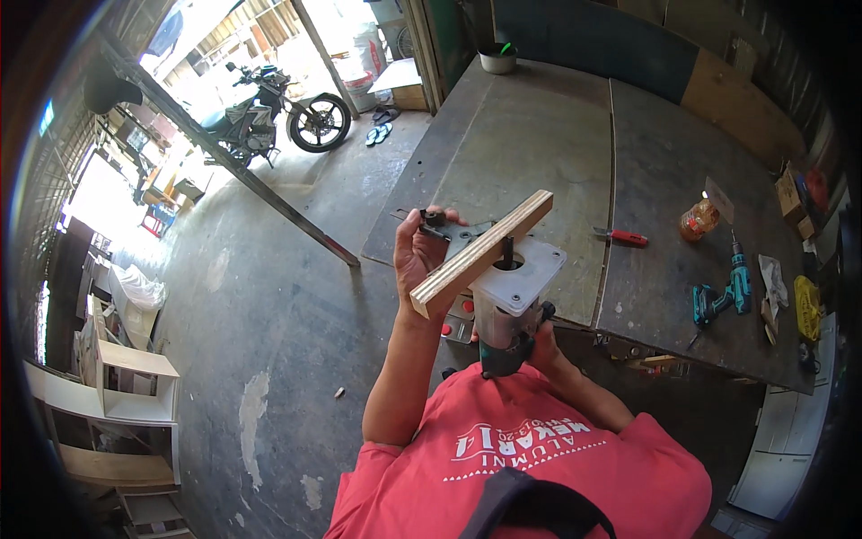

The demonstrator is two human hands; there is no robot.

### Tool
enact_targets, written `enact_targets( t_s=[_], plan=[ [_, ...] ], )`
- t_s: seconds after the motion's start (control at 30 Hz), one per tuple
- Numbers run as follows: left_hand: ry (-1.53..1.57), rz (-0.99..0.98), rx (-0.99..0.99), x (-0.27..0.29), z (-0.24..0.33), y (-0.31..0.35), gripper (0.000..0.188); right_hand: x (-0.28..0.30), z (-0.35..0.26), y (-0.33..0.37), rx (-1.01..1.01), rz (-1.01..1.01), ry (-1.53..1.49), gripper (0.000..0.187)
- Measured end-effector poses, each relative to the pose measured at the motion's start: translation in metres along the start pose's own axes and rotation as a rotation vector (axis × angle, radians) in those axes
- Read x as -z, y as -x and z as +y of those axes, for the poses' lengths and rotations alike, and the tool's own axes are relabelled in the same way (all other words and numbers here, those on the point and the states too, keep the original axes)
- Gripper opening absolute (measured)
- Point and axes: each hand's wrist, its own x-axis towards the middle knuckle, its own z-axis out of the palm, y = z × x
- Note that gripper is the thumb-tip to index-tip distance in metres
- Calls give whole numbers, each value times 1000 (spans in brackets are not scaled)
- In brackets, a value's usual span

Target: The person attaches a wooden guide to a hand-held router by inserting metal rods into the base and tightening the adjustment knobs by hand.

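In front of my chest a trim router (501, 316) is held upside down, its pale square base (532, 280) facing up. A dark bit (508, 251) stands out of the base opening. Across one side of the base lies a plywood strip (489, 244), slanting from lower left to upper right. My left hand (417, 256) is closed on a metal edge guide (456, 241) with a dark knob, beside the strip. Part of that hand is hidden behind the strip. My right hand (546, 349) grips the router's lower body, its fingers partly hidden.
A workbench (530, 135) stretches ahead and right. On it lie a red-handled cutter (626, 237), a jar (698, 220), a teal cordless drill (738, 283) and a yellow packet (806, 308). A slanted post (260, 189) stands left, with a motorcycle (260, 117) beyond and shelving (135, 404) lower left.
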Motion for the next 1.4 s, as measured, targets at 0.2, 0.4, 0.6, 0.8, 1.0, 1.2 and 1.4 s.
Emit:
enact_targets(
  t_s=[0.2,0.4,0.6,0.8,1.0,1.2,1.4],
  plan=[
    [-130,20,19,4,9,-9,26,0,-1,-2,24,9,-2,118],
    [-112,-24,-5,17,10,-12,34,-17,-18,-6,-33,40,120,125],
    [-985,290,-888,11,13,0,42,-9,-9,0,36,101,47,117],
    [-1736,-14,-701,-18,49,-5,14,-14,-14,1,-16,149,118,118],
    [-1506,8,-446,-18,52,-4,20,-31,-31,-2,-12,179,214,116],
    [-1367,-48,-374,-18,54,-6,22,-25,-25,-5,51,103,180,113],
    [-1435,-77,-438,-5,57,-8,25,-36,-32,-10,93,164,187,110]
  ],
)
